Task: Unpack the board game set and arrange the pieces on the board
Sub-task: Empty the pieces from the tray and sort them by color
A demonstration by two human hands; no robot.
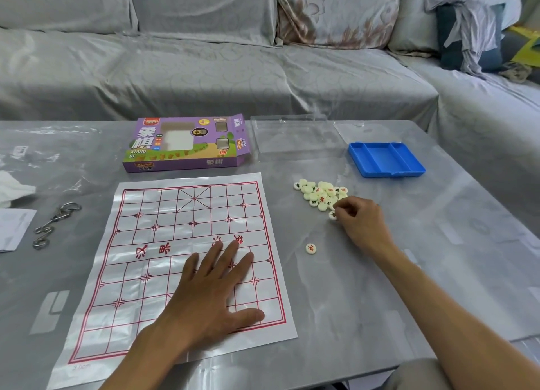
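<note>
Fingers straight and spread, the left hand point(213, 287) lies flat on the paper board point(181, 261), pressing its near right part onto the grey table point(438, 258); the board, a white sheet with a red grid and red characters across its middle, spreads over the table's near-centre, its near edge close to the table's near edge. To the right of the board lies the heap of pieces point(320, 195) — pale round discs with red or dark marks — and the right hand point(361, 220) reaches into its near side, fingers curled round one piece point(333, 215) at the heap's edge. One stray piece point(311, 248) lies apart, between the heap and the board's right edge. Toward the far edge stands the purple game box point(187, 144), one end flap open, just behind the board. Beside it on the right sits a clear plastic lid point(295, 137), then a blue tray point(385, 159) nearer the far right corner. At the left edge lie metal ring puzzles point(54, 224) — with white papers point(13, 211) beside them.
</note>
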